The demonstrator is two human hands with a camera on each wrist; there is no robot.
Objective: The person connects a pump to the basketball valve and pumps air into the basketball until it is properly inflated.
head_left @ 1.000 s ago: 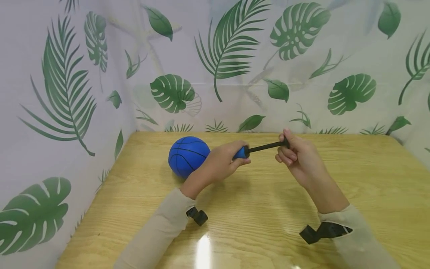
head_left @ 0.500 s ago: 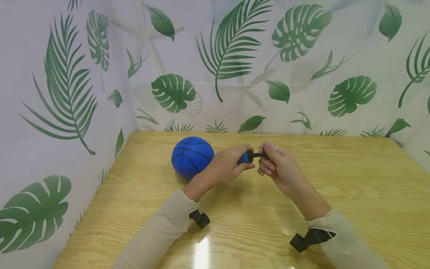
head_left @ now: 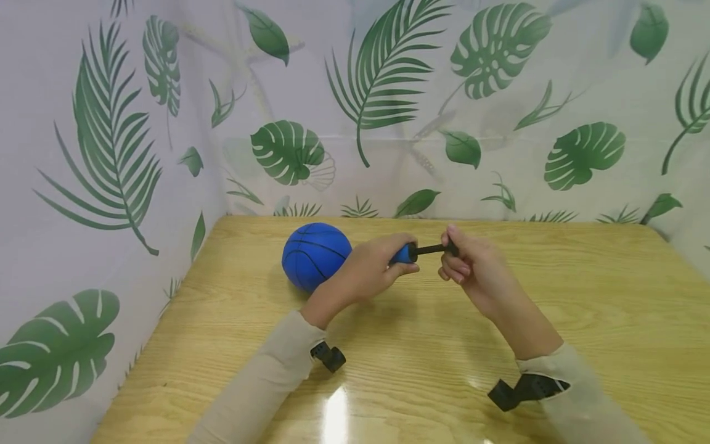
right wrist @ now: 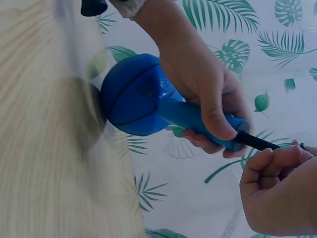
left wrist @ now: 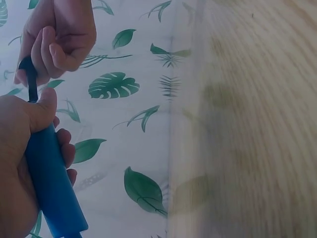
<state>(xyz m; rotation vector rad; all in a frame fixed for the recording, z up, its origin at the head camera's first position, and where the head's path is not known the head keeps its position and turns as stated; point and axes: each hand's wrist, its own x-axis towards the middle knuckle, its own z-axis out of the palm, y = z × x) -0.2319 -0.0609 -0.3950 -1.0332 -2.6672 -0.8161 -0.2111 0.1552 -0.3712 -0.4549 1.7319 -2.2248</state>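
A blue hand pump is held nearly level above the table. My left hand grips its barrel, thumb and fingers wrapped round it. From the barrel's right end a black rod sticks out part way. My right hand holds the small black handle at the rod's end, fingers curled. Behind my left hand sits a blue ball with black basketball lines. In the right wrist view the barrel's far end points at the ball; whether a needle joins them cannot be seen.
Ball and hands are over a wooden table. A white sheet printed with green leaves rises along its back edge and left side. Black wrist cameras sit at both beige sleeves.
My right hand pushed the rod left, almost fully into the barrel, then drew it part way out to the right again. The left hand and ball shifted only slightly.
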